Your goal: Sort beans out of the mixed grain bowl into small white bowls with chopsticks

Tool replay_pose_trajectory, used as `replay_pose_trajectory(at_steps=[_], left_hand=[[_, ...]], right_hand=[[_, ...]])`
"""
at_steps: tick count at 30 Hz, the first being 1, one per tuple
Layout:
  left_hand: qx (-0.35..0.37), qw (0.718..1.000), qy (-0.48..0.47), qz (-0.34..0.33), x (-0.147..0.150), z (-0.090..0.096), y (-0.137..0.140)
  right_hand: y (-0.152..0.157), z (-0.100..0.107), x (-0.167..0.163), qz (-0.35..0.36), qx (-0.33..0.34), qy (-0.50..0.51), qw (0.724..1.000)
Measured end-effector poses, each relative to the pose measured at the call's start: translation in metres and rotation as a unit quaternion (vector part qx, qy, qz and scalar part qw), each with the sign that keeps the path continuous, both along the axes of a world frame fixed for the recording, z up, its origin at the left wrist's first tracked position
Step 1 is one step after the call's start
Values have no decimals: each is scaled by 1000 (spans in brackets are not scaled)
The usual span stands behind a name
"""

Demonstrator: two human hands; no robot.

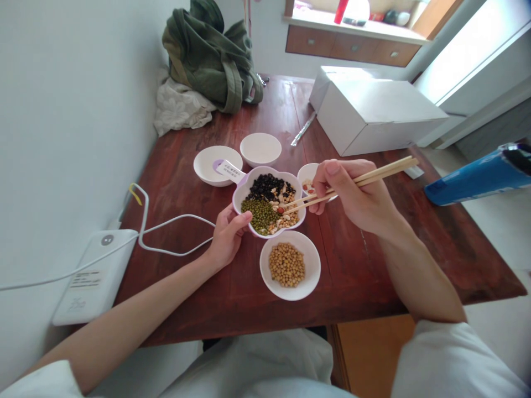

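In the head view, my left hand (227, 235) grips the flower-shaped dish (269, 234); my right hand (352, 190) is closed around chopsticks (385, 170), tips at a red peanut (281, 210) inside it. The smooth peanut could slip; tilting could spill beans (261, 214). Nearer me than the dish sits a soybean bowl (312, 271); to its right, my hand partly blocks a peanut bowl (306, 169).
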State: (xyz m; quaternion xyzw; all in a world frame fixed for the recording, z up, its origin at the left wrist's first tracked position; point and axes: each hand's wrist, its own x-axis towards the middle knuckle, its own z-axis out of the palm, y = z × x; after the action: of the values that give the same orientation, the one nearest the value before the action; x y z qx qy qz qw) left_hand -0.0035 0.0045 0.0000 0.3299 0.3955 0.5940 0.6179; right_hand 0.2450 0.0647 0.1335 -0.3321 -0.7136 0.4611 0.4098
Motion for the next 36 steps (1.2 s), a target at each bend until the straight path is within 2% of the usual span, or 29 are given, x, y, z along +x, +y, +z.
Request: replay_pose_trajectory(at_steps=[13, 21, 26, 31, 36], left_hand=[[-1, 1000, 3, 0, 0, -1, 0], [15, 1000, 8, 3, 1, -1, 3], [15, 1000, 3, 12, 3, 0, 4], [13, 1000, 2, 14, 4, 0, 3], [20, 1000, -2, 14, 4, 0, 4]], right_hand=[[0, 3, 3, 6, -4, -18, 1000], [-1, 1, 0, -21, 4, -6, 1000], [-3, 18, 14, -86, 51, 21, 995], [13, 28, 40, -201, 133, 20, 970], [41, 16, 56, -228, 100, -57, 967]])
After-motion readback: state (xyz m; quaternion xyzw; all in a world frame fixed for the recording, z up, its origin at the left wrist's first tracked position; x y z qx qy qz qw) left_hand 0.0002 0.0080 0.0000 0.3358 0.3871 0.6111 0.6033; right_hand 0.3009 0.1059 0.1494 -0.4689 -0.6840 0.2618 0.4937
